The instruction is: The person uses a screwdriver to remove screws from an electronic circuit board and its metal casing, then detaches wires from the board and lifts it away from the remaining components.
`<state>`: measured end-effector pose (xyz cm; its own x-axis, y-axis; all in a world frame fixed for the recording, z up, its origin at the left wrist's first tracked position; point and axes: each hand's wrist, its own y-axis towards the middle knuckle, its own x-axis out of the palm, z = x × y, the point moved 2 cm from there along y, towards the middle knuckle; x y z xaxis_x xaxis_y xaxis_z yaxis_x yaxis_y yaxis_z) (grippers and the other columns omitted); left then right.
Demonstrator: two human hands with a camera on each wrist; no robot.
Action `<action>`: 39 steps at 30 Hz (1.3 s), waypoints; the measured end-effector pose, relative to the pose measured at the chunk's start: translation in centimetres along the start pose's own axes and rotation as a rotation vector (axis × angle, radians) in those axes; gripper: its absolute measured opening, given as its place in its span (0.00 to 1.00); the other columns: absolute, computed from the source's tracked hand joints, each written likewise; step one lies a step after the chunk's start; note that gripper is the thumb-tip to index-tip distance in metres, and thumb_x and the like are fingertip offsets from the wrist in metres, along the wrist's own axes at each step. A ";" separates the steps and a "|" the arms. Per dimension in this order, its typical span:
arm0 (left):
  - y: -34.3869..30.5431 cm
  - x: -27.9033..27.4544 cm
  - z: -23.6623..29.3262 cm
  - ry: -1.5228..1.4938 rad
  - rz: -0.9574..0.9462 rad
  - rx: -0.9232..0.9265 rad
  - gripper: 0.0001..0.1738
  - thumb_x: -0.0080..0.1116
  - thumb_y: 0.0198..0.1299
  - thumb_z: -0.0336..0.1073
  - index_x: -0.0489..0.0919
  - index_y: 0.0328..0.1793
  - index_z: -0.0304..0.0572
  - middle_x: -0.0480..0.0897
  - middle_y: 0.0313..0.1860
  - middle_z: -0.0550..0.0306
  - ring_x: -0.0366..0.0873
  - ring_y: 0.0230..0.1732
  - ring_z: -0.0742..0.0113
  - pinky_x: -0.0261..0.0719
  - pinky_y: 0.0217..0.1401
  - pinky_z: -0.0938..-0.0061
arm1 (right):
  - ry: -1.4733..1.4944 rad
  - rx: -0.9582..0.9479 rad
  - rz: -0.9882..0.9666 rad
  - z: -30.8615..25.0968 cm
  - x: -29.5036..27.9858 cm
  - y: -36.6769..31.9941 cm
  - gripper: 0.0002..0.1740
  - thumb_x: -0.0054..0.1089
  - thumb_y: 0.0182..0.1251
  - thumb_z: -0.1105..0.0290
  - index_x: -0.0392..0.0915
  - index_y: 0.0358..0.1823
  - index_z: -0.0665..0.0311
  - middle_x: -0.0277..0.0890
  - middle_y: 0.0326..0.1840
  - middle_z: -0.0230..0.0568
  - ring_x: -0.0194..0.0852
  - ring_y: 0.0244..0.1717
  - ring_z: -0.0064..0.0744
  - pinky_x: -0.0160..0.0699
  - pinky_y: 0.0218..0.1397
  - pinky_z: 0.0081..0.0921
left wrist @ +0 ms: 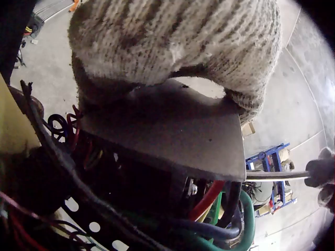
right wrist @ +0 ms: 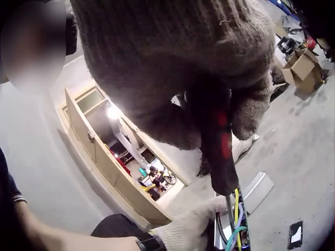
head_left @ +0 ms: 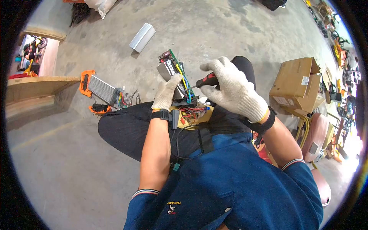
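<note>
My left hand (head_left: 167,94), in a white knit glove, grips a circuit board assembly (head_left: 173,61) by its grey metal plate (left wrist: 167,133). Thick yellow, blue and green wires (right wrist: 238,225) run along the board. My right hand (head_left: 235,90), gloved too, holds a screwdriver (head_left: 207,80) by its black and red handle. Its shaft points left, and the tip reaches the edge of the metal plate beside the wires. In the right wrist view the handle (right wrist: 222,151) sits between thumb and fingers. A bundle of thin wires (head_left: 189,114) lies in my lap below the board.
On the concrete floor ahead lies a silver metal casing (head_left: 142,37). To the left is a finned metal unit (head_left: 102,89) with orange ends and loose wires. An opened cardboard box (head_left: 293,78) stands at right, near a chair (head_left: 316,132). A wooden ledge (head_left: 46,86) juts in at far left.
</note>
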<state>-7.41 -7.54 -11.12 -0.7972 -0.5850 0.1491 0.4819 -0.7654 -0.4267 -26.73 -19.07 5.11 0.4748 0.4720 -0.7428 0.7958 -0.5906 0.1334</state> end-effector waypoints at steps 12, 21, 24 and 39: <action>0.5 -0.5 -0.9 0.057 0.017 -0.041 0.32 0.74 0.68 0.51 0.84 0.67 0.33 0.91 0.48 0.52 0.91 0.43 0.67 0.91 0.49 0.71 | -0.018 0.111 -0.078 -0.6 -0.6 0.1 0.14 0.72 0.73 0.66 0.85 0.57 0.56 0.82 0.50 0.53 0.87 0.52 0.62 0.87 0.55 0.51; 0.4 -0.6 -1.0 0.007 -0.001 -0.100 0.32 0.75 0.65 0.46 0.81 0.68 0.33 0.89 0.50 0.52 0.90 0.43 0.67 0.91 0.46 0.69 | -0.012 -0.089 -0.044 0.4 0.0 0.1 0.15 0.72 0.75 0.63 0.83 0.59 0.55 0.81 0.51 0.54 0.87 0.51 0.63 0.88 0.52 0.53; 0.6 -0.7 -1.6 -0.010 0.018 -0.085 0.32 0.75 0.65 0.47 0.81 0.69 0.33 0.89 0.51 0.51 0.89 0.44 0.68 0.91 0.47 0.68 | -0.104 0.212 -0.102 -0.6 0.0 0.2 0.17 0.69 0.70 0.75 0.84 0.59 0.62 0.83 0.52 0.48 0.87 0.55 0.55 0.86 0.57 0.43; 0.2 -0.3 -0.7 0.007 0.024 0.035 0.35 0.76 0.66 0.51 0.81 0.71 0.35 0.89 0.49 0.53 0.90 0.44 0.66 0.92 0.51 0.67 | 0.021 -0.024 -0.131 1.3 0.1 0.5 0.17 0.72 0.73 0.65 0.82 0.60 0.57 0.81 0.53 0.55 0.88 0.53 0.63 0.88 0.56 0.52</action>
<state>-7.31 -7.35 -11.91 -0.7881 -0.6011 0.1327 0.5128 -0.7603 -0.3986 -26.82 -20.17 4.25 0.3740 0.5573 -0.7413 0.8599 -0.5078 0.0521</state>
